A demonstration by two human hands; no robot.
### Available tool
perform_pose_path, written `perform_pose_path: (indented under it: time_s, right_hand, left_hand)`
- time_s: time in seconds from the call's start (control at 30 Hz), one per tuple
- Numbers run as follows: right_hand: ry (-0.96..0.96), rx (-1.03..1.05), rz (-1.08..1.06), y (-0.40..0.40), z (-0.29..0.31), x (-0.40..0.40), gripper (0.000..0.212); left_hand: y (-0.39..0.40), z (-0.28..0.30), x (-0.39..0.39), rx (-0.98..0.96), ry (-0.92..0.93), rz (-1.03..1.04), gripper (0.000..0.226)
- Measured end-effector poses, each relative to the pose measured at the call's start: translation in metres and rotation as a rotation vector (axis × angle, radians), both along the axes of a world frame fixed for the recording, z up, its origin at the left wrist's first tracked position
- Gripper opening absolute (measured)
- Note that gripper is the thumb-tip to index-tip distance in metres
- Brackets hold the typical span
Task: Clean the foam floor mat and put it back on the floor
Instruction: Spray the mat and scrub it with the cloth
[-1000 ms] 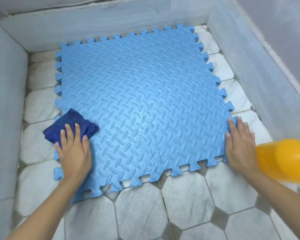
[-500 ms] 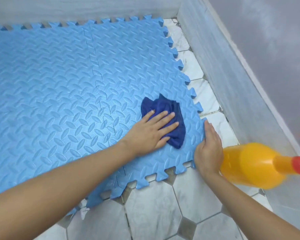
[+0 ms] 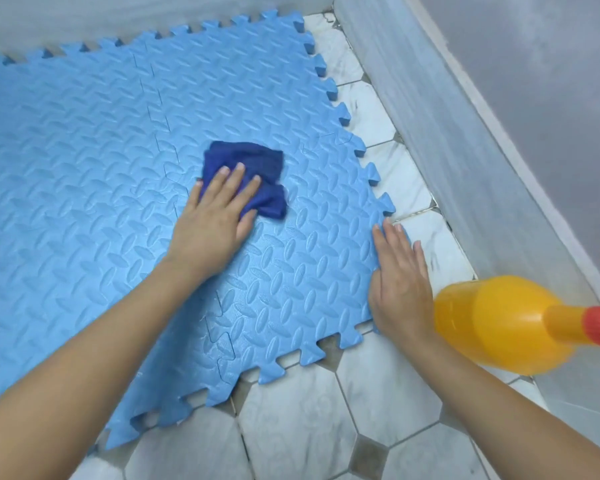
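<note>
A: Where does the foam mat (image 3: pixel 118 168) lie from the left hand (image 3: pixel 210 216)?

B: Under it and spreading away on every side, though mostly out beyond the thumbless side of the palm. The hand lies flat, fingers spread, pressing the dark blue cloth (image 3: pixel 253 171) against the mat; it is not curled round the cloth, only pinning it down.

A: And the right hand (image 3: pixel 399 285)?

B: It rests open and flat on the mat's near corner, fingers together, half over the toothed edge toward the tiled floor (image 3: pixel 326 427). It looks to be bracing the mat, gripping nothing.

A: So which hand does the wiping?

B: The left, in my judgement. The unwiped stretch runs long and wide away from the cloth, opposite the bracing hand, so the stroke probably goes that way. The orange spray bottle (image 3: pixel 499 323) sits just beside the right wrist, nearer that hand than the other
</note>
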State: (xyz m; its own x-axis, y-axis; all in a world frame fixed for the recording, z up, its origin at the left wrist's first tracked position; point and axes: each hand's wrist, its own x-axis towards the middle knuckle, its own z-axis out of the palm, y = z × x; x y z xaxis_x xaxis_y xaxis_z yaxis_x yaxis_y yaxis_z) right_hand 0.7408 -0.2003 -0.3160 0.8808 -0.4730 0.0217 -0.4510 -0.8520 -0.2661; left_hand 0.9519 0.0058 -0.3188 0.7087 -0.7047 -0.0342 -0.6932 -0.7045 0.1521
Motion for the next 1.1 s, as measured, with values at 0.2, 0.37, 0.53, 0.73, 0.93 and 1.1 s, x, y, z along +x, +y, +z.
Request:
perform_pose_path:
  time_s: [0.2,0.37,0.53,0.73,0.93,1.1]
  right_hand:
    - [-0.03,0.043,-0.159,0.013,0.007,0.036,0.059]
    - [0.045,-0.062,-0.079,0.038,-0.002,0.092,0.059]
    - [0.034,-0.028,-0.072,0.035,-0.001,0.085,0.06]
    - [0.01,0.001,-0.086,0.036,0.001,0.088,0.061]
    - [0.136,-0.067,-0.106,0.044,0.019,0.1,0.063]
    - [0.211,-0.092,0.068,0.053,0.031,0.132,0.063]
  left_hand:
    - [0.062,0.009,0.051,0.046,0.093,0.268,0.058]
    - [0.089,0.012,-0.02,0.096,0.079,0.12,0.057]
    - [0.162,0.003,0.036,0.032,0.059,0.584,0.063]
    - [0.159,-0.001,0.038,0.035,0.021,0.552,0.062]
    - [0.162,0.014,0.04,0.08,0.112,0.479,0.061]
    - [0.174,0.017,0.04,0.126,0.09,0.187,0.057]
